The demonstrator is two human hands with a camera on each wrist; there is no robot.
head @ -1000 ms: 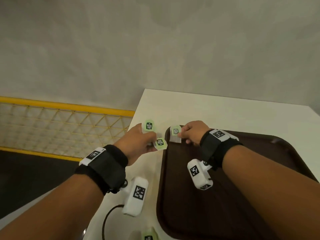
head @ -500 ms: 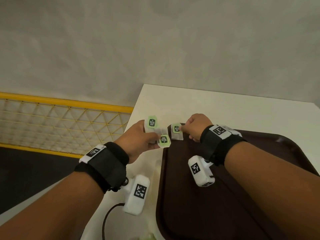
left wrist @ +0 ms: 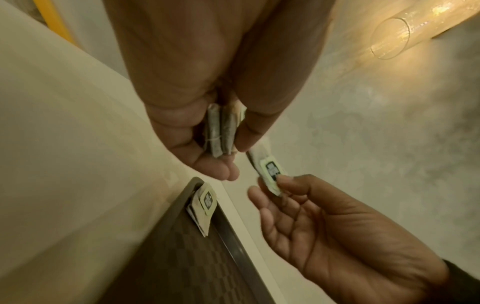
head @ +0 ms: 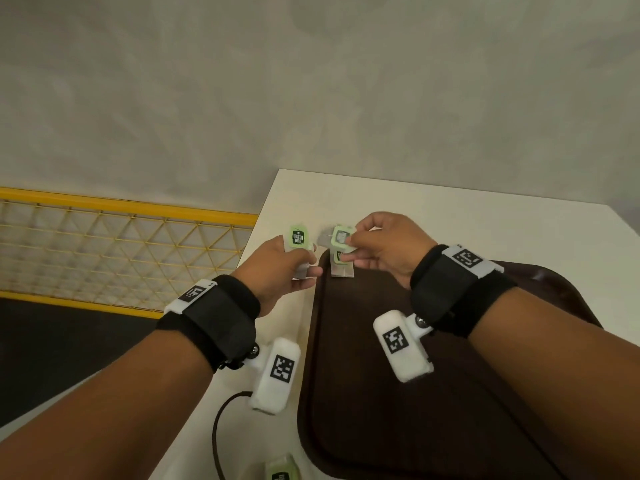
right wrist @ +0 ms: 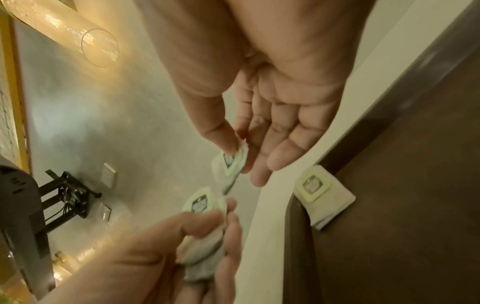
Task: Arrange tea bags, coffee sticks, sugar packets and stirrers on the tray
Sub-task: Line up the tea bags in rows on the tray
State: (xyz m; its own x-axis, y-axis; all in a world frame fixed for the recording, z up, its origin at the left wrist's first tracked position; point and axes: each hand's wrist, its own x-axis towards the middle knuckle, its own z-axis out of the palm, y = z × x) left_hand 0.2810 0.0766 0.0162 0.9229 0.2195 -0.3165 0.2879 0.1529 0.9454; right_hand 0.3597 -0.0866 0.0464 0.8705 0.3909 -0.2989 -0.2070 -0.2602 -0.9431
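Observation:
My left hand (head: pixel 304 268) grips a small bunch of tea bags (left wrist: pixel 221 131) beside the tray's far left corner, one green tag (head: pixel 298 237) sticking up. My right hand (head: pixel 349 242) pinches a single tea bag (right wrist: pixel 231 164) by its green tag between thumb and forefinger, held in the air just above that corner. One tea bag (head: pixel 341 270) lies flat inside the far left corner of the dark brown tray (head: pixel 381 410). It also shows in the wrist views as a folded tea bag (right wrist: pixel 322 195) against the tray rim (left wrist: pixel 223 230).
Another tea bag (head: pixel 278 471) lies on the white table (head: pixel 450 216) near its front edge, left of the tray. A black cable (head: pixel 218 431) hangs near the table's left edge. A yellow mesh railing (head: pixel 121 244) runs beyond that edge.
My right hand let go of the tea bag on the tray corner, rose, and now pinches a second one that my left hand held before. The left hand shows one tag fewer.

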